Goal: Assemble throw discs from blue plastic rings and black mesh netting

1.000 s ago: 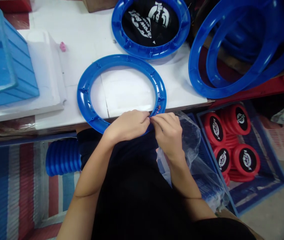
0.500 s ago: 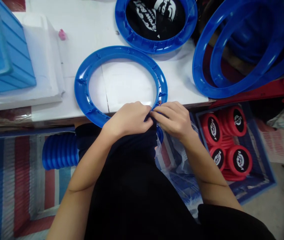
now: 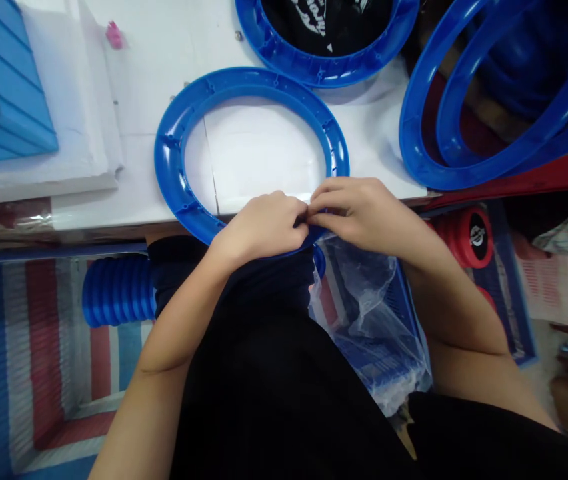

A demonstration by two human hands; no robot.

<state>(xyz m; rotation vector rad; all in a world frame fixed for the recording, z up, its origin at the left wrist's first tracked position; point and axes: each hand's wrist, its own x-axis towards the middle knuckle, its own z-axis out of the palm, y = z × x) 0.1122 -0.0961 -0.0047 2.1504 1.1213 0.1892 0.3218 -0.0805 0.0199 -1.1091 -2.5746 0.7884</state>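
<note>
A blue plastic ring [image 3: 170, 157] with small ribs inside its channel lies at the front edge of the white table. Over its near right part, my left hand [image 3: 264, 227] is closed, fingers curled and thumb pressed in. My right hand [image 3: 364, 213] meets it there, its thumb and fingertips pinched together. Whatever is between the fingertips of both hands is too small or hidden to make out. Behind this ring sits another blue ring [image 3: 329, 72] with a black, white-lettered panel [image 3: 324, 30] inside it.
More blue rings [image 3: 417, 133] stand piled at the right. A light blue bin [image 3: 19, 100] is at the left. Below the table are a stack of blue rounds [image 3: 119, 290], clear plastic film [image 3: 379, 293] and red discs with black centres [image 3: 477, 237]. A pink scrap [image 3: 113, 35] lies on the table.
My right hand and forearm have swung, the elbow further right, fingertips still against the left hand's. The view has shifted slightly, and the right forearm now covers most of the red discs.
</note>
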